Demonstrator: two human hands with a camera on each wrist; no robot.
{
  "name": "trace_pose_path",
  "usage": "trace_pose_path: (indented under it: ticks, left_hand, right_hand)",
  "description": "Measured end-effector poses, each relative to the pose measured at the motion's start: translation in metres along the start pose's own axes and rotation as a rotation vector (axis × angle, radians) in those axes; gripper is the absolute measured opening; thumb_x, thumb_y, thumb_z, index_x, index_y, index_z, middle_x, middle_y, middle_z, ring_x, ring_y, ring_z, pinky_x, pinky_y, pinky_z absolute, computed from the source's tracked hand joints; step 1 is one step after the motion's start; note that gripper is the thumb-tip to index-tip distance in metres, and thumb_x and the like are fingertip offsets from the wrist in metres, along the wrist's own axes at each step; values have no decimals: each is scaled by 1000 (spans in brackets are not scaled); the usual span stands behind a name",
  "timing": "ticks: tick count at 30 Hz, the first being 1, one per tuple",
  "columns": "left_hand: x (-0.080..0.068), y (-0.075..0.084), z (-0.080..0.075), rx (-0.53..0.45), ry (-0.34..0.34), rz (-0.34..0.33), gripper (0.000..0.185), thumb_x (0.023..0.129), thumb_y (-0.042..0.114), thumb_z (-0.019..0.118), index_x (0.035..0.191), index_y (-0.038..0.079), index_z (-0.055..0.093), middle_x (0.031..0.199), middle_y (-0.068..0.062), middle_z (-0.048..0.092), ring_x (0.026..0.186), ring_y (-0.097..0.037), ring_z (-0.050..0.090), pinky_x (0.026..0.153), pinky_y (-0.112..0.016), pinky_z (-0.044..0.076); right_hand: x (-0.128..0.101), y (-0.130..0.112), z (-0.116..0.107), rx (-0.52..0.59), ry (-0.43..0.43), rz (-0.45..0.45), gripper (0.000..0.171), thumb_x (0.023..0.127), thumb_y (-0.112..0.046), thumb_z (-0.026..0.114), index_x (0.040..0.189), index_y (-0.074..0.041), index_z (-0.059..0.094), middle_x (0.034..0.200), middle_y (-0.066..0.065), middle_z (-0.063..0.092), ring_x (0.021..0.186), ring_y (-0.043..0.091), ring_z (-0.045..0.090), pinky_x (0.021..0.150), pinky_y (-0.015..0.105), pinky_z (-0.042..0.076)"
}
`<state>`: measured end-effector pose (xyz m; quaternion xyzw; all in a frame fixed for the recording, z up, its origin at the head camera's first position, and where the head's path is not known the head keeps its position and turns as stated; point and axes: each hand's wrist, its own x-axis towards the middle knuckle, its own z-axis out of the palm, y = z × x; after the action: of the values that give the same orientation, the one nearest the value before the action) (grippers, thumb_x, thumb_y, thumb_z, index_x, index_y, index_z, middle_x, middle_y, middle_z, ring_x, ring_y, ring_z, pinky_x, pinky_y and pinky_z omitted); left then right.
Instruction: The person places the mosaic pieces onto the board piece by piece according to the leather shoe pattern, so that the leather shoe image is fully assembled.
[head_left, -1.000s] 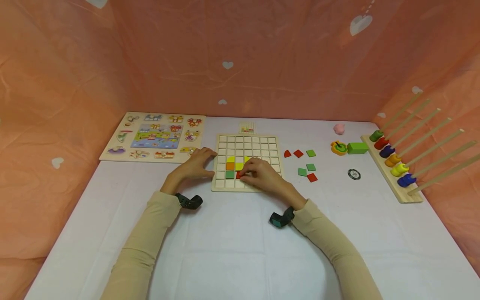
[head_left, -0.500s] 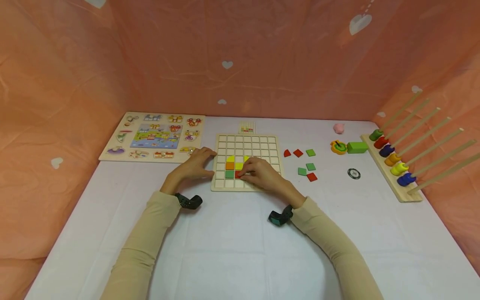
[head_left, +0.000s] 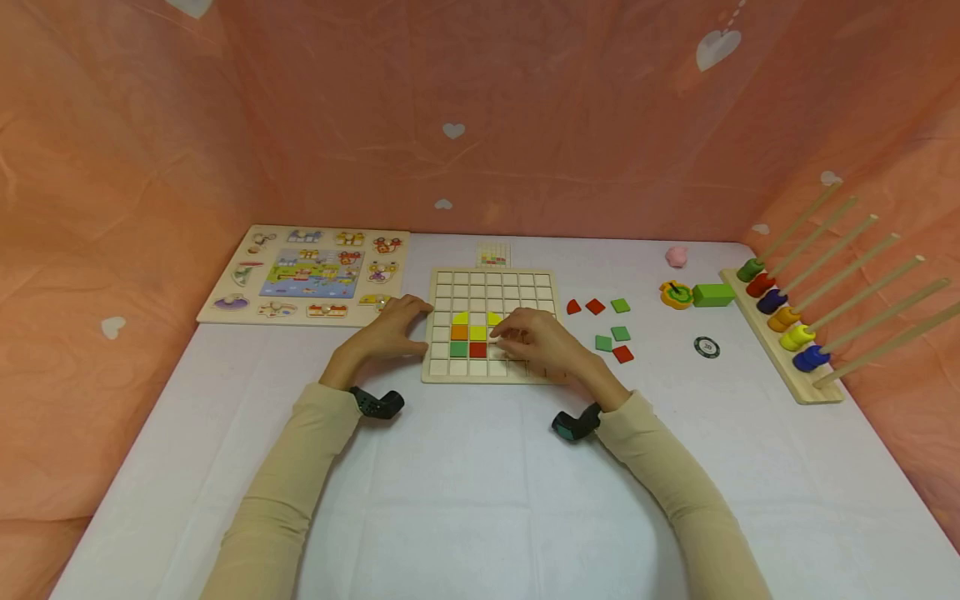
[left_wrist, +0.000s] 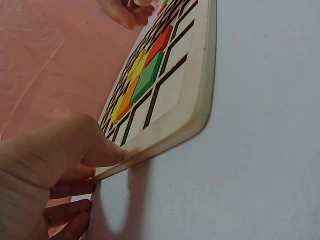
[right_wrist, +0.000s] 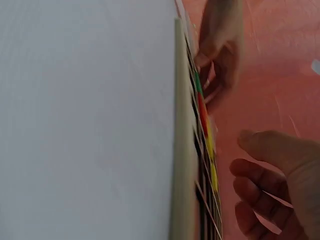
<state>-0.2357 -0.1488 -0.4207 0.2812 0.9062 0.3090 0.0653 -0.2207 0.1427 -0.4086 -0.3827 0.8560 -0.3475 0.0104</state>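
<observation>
A wooden grid board (head_left: pixel 495 287) lies on the white table. It holds yellow, orange and green tiles and a red tile (head_left: pixel 477 349) in its lower left part. My left hand (head_left: pixel 390 329) rests against the board's left edge, thumb (left_wrist: pixel 95 150) pressing on the rim (left_wrist: pixel 200 100). My right hand (head_left: pixel 536 342) hovers over the board's lower right part, just right of the red tile. Its fingers (right_wrist: pixel 260 192) are loosely curled and hold nothing, beside the board's edge (right_wrist: pixel 182 150).
Loose red and green tiles (head_left: pixel 611 332) lie right of the board. A picture puzzle (head_left: pixel 307 273) sits at the back left. A green block (head_left: pixel 713 295), a yellow toy (head_left: pixel 677 294), a black disc (head_left: pixel 707 347) and a peg rack with coloured rings (head_left: pixel 787 333) stand at the right. Pink cloth walls enclose the table.
My right hand has come off the red tile and shifted right; the tile now lies uncovered in its cell. The left hand has not moved.
</observation>
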Motion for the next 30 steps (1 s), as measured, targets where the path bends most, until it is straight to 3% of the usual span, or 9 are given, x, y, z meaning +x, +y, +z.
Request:
trace_pose_path:
  ticks: [1,4,11,16,26,30]
  left_hand:
    - [1,-7,3,3,14,24,63,72,20,69,126,-6,49,127,-23,46,117,-39,37,104,-49,27]
    - [1,-6,3,3,29,42,62,71,21,69,124,-5,50,125,-23,47,115,-39,38,103,-49,29]
    - [-1,6,-2,22,-11,-35,64,72,16,69,128,-6,46,131,-23,44,121,-38,36,106,-49,26]
    - [-2,8,-3,39,-25,-51,66,72,16,70,129,-6,46,131,-23,44,121,-37,36,105,-48,27]
    - [-2,8,-2,34,-30,-63,67,72,16,71,130,-5,45,132,-22,44,122,-37,35,106,-49,26]
    - [-2,9,-3,34,-31,-64,67,72,16,71,130,-5,46,132,-22,44,122,-37,36,106,-48,26]
  right_hand:
    - [-2,2,-4,-6,15,-1,17,84,-10,67,100,-5,70,93,1,66,80,11,56,68,26,49]
    - [-8,9,-17,-20,66,1,18,83,-6,67,100,-2,69,90,4,67,78,14,58,67,28,49]
    - [-28,26,-46,-53,141,74,20,82,-4,67,102,-2,68,90,9,67,79,17,59,68,31,49]
    - [-43,36,-61,-83,169,130,22,82,-5,67,104,-2,68,94,12,67,79,19,59,69,34,50]
    - [-61,54,-74,-95,202,305,28,84,-9,67,109,1,65,98,16,62,86,25,56,75,39,49]
    - [-64,59,-74,-90,226,384,29,84,-12,67,111,0,64,107,16,58,88,26,56,75,38,49]
